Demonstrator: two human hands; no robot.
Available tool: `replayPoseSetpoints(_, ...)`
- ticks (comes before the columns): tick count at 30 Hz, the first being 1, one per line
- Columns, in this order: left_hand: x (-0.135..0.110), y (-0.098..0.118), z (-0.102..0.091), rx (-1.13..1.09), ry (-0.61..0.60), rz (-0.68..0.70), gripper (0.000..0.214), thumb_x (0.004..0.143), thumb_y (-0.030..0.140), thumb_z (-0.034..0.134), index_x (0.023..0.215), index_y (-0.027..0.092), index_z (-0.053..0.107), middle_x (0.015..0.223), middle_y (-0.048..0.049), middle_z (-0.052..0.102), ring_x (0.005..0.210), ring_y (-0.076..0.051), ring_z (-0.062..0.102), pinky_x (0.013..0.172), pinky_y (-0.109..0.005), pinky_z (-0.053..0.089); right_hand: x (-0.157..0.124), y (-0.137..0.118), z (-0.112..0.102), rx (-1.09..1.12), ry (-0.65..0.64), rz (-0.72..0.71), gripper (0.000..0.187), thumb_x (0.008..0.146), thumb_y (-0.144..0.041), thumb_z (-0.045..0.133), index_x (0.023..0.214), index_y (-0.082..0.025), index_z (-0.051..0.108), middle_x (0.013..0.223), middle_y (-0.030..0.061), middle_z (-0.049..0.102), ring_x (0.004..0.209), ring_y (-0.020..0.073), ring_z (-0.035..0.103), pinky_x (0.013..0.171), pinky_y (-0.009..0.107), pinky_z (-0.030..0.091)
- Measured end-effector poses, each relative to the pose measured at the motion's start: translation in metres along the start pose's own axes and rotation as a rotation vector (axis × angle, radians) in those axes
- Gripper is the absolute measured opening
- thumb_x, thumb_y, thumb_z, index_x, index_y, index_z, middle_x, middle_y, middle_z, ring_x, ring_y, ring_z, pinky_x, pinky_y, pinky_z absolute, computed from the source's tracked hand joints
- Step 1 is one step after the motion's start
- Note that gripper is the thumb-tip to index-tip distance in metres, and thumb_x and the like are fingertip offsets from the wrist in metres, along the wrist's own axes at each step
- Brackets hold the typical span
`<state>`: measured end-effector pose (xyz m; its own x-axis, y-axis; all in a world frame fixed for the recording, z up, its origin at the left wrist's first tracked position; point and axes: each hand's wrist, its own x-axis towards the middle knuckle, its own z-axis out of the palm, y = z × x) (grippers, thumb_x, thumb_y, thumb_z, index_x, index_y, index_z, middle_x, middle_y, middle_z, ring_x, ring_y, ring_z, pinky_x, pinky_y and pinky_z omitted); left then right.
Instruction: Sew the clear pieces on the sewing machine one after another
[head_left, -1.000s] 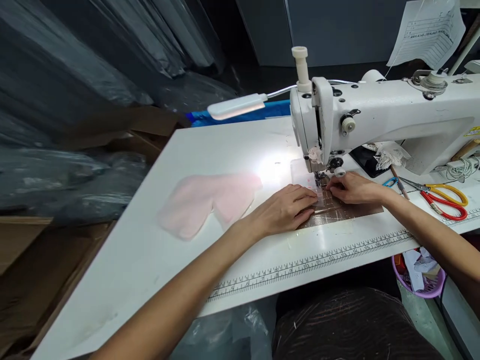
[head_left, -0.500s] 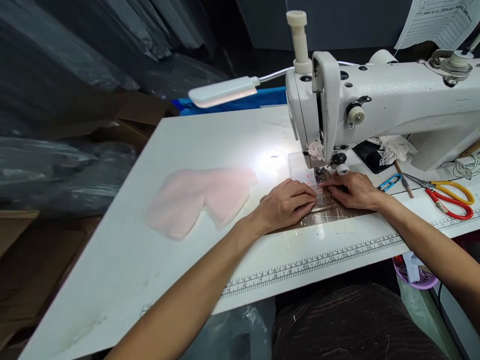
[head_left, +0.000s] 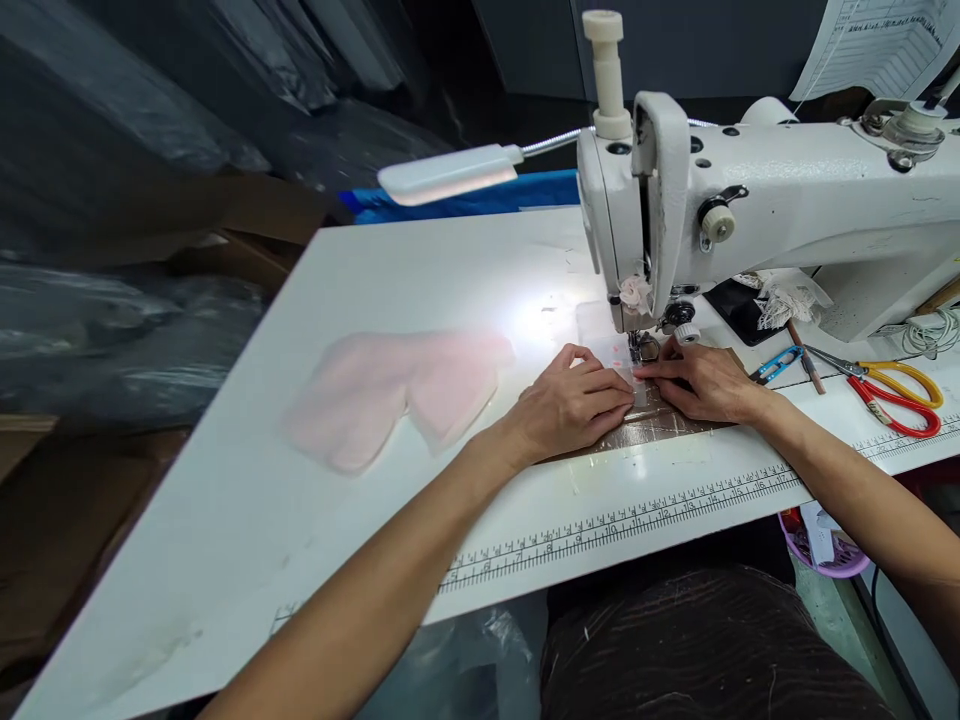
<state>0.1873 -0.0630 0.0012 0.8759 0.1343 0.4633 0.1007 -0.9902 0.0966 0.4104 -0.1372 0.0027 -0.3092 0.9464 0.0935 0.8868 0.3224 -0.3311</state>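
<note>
Sheer white fabric with pink spots [head_left: 640, 390] lies under the needle area of a white sewing machine [head_left: 611, 215]. My left hand [head_left: 577, 405] rests palm down left of the presser foot [head_left: 643, 347], its bent fingers lying on the fabric. From the other side, my right hand [head_left: 701, 383] reaches in close to the foot, its index finger and thumb pinching the fabric's edge. A shiny brown plate [head_left: 660, 425] shows beneath both hands. Further left on the table lies a pale pink cut fabric piece [head_left: 375, 395].
Scissors with red and yellow handles [head_left: 896, 395], blue thread snips [head_left: 778, 365] and white lace [head_left: 784, 300] lie right of my right hand. A lamp [head_left: 450, 175] hangs over the table. A printed ruler [head_left: 600, 535] runs along the front edge; a purple basket [head_left: 844, 565] sits below.
The view has shifted slightly. My right hand has moved a little left and up by the presser foot; my left hand stays nearly in place, its knuckles slightly higher.
</note>
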Motion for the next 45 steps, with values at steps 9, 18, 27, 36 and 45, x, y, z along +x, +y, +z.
replayPoseSetpoints(9,0.011,-0.005,-0.006,-0.082,-0.105,0.061,0.021,0.088,0.022,0.051,0.077,0.021,0.069,0.080,-0.0020,0.074,0.073,-0.016,0.065,0.079,-0.035,0.051,-0.003,-0.002,-0.002,-0.038,-0.004,-0.058,0.033,0.097,-0.026,0.051,0.123,-0.029,0.073,0.113,0.0094,0.063,0.082,0.0173,0.057,0.073,0.030,0.048)
replayPoseSetpoints(18,0.004,-0.004,-0.004,-0.048,-0.085,-0.029,0.022,0.089,0.026,0.054,0.094,0.018,0.074,0.097,-0.0066,0.076,0.079,-0.020,0.066,0.078,-0.039,0.052,0.000,-0.004,0.003,-0.076,0.000,-0.031,0.039,0.102,-0.032,0.043,0.133,-0.025,0.066,0.110,0.0134,0.062,0.075,0.0181,0.056,0.069,0.033,0.049)
replayPoseSetpoints(27,0.000,-0.006,-0.002,0.022,-0.080,-0.038,0.028,0.094,0.029,0.050,0.105,0.015,0.072,0.108,-0.0100,0.073,0.087,-0.022,0.066,0.079,-0.039,0.053,-0.004,-0.004,0.002,-0.046,0.031,-0.083,0.041,0.102,-0.031,0.044,0.136,-0.021,0.063,0.113,0.0142,0.061,0.086,0.0201,0.059,0.076,0.035,0.056)
replayPoseSetpoints(36,-0.002,-0.009,0.001,0.035,-0.115,-0.077,0.028,0.094,0.029,0.051,0.110,0.015,0.070,0.115,-0.0118,0.071,0.096,-0.024,0.066,0.083,-0.041,0.054,-0.005,-0.003,0.003,-0.015,0.042,-0.107,0.037,0.101,-0.029,0.046,0.132,-0.022,0.066,0.112,0.0128,0.060,0.087,0.0206,0.059,0.077,0.036,0.056)
replayPoseSetpoints(45,-0.001,-0.014,0.002,0.059,-0.102,-0.089,0.033,0.094,0.035,0.052,0.117,0.014,0.066,0.118,-0.0134,0.069,0.099,-0.026,0.066,0.084,-0.042,0.053,-0.005,-0.004,-0.003,0.076,0.030,-0.057,0.039,0.100,-0.027,0.045,0.131,-0.019,0.067,0.108,0.0128,0.063,0.081,0.0192,0.061,0.074,0.034,0.055)
